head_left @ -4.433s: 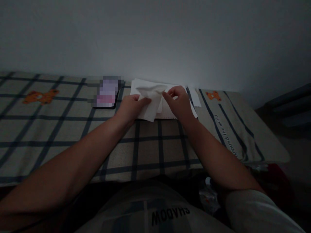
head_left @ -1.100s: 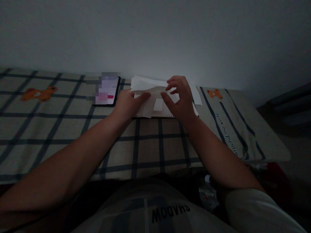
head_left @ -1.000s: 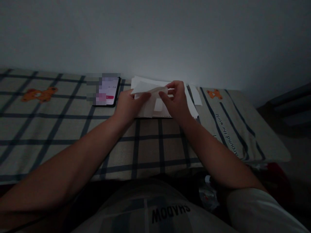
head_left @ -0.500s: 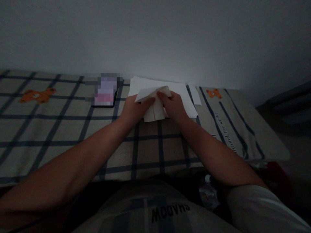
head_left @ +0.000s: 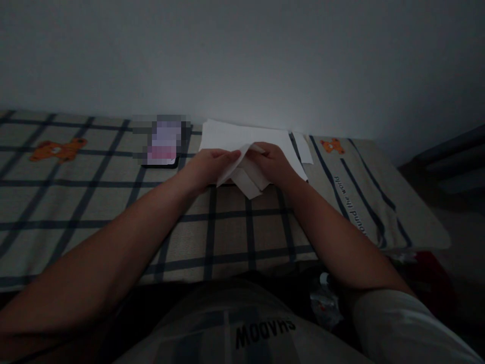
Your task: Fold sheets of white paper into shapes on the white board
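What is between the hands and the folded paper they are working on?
Nothing visible. The left hand and the right hand both grip the folded paper directly, above the flat sheets. The phone lies off to the left, apart from them.

A beige cloth [head_left: 94, 202] with a dark blue check and orange bear prints fills the left and centre of the frame. The folded paper [head_left: 248, 177] at centre is white, as are the sheets [head_left: 242, 137] behind it. A grey wall [head_left: 242, 55] spans the top.
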`<control>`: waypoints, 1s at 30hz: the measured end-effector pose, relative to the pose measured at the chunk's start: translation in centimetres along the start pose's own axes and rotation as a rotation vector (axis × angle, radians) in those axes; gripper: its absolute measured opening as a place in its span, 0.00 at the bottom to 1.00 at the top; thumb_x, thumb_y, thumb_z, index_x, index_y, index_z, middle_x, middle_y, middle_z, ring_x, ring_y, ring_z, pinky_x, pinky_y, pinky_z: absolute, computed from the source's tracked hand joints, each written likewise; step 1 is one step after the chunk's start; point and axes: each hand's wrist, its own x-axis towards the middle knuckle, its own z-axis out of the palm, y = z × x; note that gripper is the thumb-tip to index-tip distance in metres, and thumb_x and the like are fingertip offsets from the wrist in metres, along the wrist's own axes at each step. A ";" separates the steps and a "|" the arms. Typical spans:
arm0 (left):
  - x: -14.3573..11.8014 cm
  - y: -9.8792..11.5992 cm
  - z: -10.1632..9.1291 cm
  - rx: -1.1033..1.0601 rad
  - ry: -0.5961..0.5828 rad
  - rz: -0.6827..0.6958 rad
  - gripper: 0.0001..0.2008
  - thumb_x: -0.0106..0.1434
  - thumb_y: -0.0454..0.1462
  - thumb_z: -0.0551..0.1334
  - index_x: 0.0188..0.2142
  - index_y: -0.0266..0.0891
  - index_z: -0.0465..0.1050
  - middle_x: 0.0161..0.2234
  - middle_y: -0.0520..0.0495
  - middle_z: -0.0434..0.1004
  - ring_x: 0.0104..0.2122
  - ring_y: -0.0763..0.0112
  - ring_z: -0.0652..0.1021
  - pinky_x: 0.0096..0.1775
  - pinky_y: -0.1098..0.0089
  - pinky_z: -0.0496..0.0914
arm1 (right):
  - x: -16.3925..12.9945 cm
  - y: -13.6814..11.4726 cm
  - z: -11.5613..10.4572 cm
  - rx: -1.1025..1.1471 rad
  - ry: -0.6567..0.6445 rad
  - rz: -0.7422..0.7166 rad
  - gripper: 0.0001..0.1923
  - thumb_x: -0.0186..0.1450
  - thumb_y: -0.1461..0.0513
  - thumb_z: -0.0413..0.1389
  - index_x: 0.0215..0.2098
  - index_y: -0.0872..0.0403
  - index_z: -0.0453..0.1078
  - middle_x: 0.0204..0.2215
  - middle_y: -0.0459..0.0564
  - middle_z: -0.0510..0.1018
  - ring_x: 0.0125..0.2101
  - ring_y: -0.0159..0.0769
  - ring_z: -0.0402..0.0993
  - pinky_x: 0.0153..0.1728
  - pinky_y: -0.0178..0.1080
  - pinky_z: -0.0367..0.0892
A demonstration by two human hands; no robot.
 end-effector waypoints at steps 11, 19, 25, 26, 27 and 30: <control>0.1 -0.5 0.2 -0.147 -0.034 -0.067 0.11 0.60 0.43 0.70 0.25 0.41 0.79 0.27 0.44 0.82 0.24 0.69 0.78 0.31 0.66 0.78 | 0.2 0.7 0.1 -0.134 0.094 -0.056 0.11 0.68 0.57 0.55 0.30 0.50 0.74 0.29 0.45 0.79 0.33 0.35 0.74 0.39 0.39 0.67; 0.0 -1.0 0.6 -0.162 -0.030 0.001 0.10 0.58 0.44 0.70 0.28 0.40 0.80 0.28 0.45 0.82 0.24 0.71 0.77 0.32 0.67 0.77 | -0.6 0.2 0.2 -0.225 0.202 -0.161 0.14 0.68 0.61 0.54 0.43 0.47 0.82 0.43 0.47 0.86 0.45 0.40 0.81 0.50 0.45 0.73; -0.1 -0.6 0.4 -0.169 -0.024 -0.006 0.09 0.57 0.43 0.70 0.28 0.39 0.79 0.28 0.46 0.81 0.24 0.70 0.77 0.32 0.67 0.77 | -0.5 0.2 0.2 -0.171 0.182 -0.130 0.12 0.68 0.60 0.56 0.42 0.46 0.83 0.43 0.46 0.87 0.46 0.40 0.82 0.51 0.46 0.73; -0.1 -0.6 0.3 -0.160 -0.021 -0.001 0.09 0.57 0.43 0.70 0.28 0.39 0.79 0.28 0.46 0.81 0.24 0.70 0.77 0.32 0.67 0.77 | -0.4 0.3 0.2 -0.127 0.173 -0.108 0.12 0.68 0.59 0.56 0.42 0.46 0.83 0.44 0.46 0.86 0.46 0.40 0.82 0.51 0.46 0.73; -0.1 -0.6 0.2 -0.151 -0.015 0.006 0.09 0.58 0.43 0.69 0.28 0.39 0.79 0.28 0.46 0.81 0.24 0.70 0.77 0.32 0.67 0.77 | -0.3 0.3 0.2 -0.075 0.165 -0.085 0.12 0.69 0.57 0.56 0.42 0.46 0.82 0.45 0.46 0.86 0.47 0.40 0.81 0.51 0.46 0.73; 0.2 -0.5 -0.1 -0.133 0.022 0.034 0.09 0.59 0.42 0.67 0.27 0.40 0.78 0.27 0.45 0.80 0.25 0.68 0.78 0.31 0.67 0.76 | 0.0 0.6 0.0 0.105 0.138 0.006 0.14 0.67 0.53 0.57 0.45 0.47 0.81 0.47 0.47 0.85 0.50 0.41 0.79 0.52 0.46 0.73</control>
